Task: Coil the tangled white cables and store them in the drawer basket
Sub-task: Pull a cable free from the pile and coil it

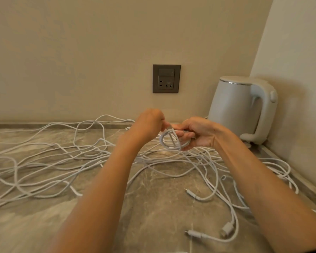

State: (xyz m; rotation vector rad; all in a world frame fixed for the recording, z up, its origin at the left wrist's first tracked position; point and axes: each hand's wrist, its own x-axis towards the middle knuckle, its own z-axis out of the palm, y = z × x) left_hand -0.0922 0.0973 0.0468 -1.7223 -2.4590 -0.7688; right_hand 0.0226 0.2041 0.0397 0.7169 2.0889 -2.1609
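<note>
Two bare forearms reach up from the bottom edge of the frame toward its middle, over a marbled stone counter (pixel 153 207). Just right of them, low in the frame, lie two loose plug ends (pixel 193 233) of white cable, one near a small cylindrical bead on the cord.

At mid-frame the left hand (pixel 148 125) is closed, its fingertips pinching a strand of the cable right beside the other hand. The right hand (pixel 199 133) is curled around a small coil (pixel 171 141) of white cable, several loops held between thumb and fingers, with the loops hanging below the fingers and just above the counter.

Tangled white cables (pixel 62 157) sprawl across the counter from the left edge to the right edge, crossing one another in loose loops beneath both arms.

On the wall above the hands, at the centre of the frame, sits a dark grey socket plate (pixel 166 78). A white electric kettle (pixel 243 108) stands in the right-hand corner against the wall, handle facing right, close behind the right hand.
</note>
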